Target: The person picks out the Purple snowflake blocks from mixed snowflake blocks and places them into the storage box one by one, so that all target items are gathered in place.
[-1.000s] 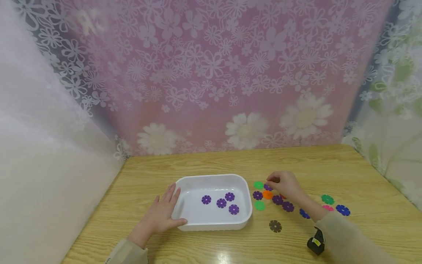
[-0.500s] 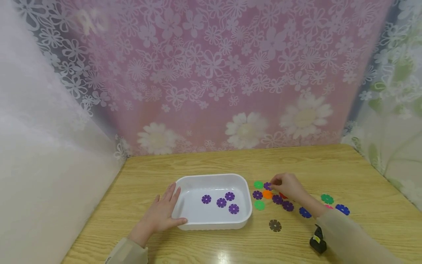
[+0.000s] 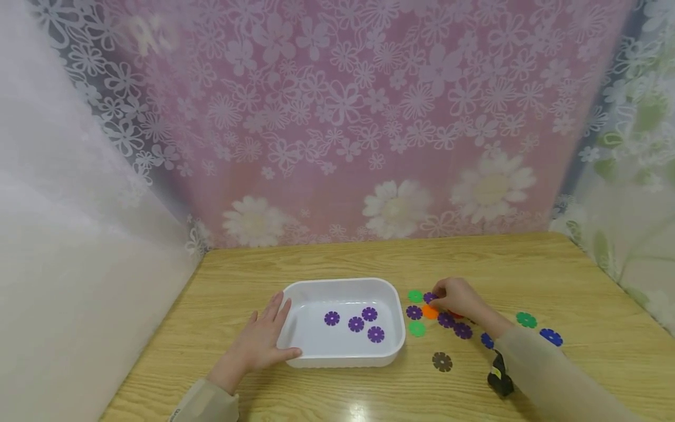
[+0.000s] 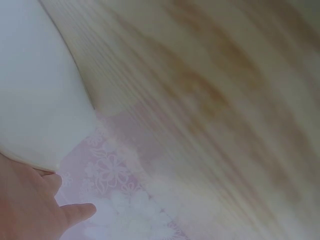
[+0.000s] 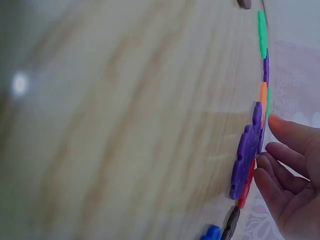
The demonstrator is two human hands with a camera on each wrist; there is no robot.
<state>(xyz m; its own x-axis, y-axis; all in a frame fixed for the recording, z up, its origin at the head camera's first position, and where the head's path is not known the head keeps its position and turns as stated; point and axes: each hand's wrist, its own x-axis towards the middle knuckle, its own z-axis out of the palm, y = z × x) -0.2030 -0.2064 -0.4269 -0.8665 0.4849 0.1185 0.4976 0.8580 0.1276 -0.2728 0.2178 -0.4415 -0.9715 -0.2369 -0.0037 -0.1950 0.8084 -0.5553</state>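
My left hand [image 3: 258,344] rests with straight fingers spread over the left wall of a white plastic basin [image 3: 345,361]. In the left wrist view, its fingers lie beside the basin's white side [image 4: 40,75]. Inside the basin lie several purple notched discs [image 3: 355,324]. My right hand [image 3: 460,298] is bent down over loose discs on the table, fingertips right at a purple notched disc [image 3: 429,298] and just above an orange one [image 3: 430,311]. In the right wrist view, a gap shows between its thumb [image 5: 290,132] and bent fingers, close beside the upright-looking disc edges.
Green discs [image 3: 416,329], more purple ones [image 3: 462,330] and a brown one [image 3: 442,361] lie right of the basin. Blue [image 3: 551,337] and dark green discs [image 3: 526,319] lie farther right. A black device [image 3: 500,375] shows by my right sleeve. A floral curtain [image 3: 337,146] stands behind.
My right hand first drew slightly right off the purple disc, then came back over it with fingertips lower, toward the orange disc. My left hand stays on the basin.
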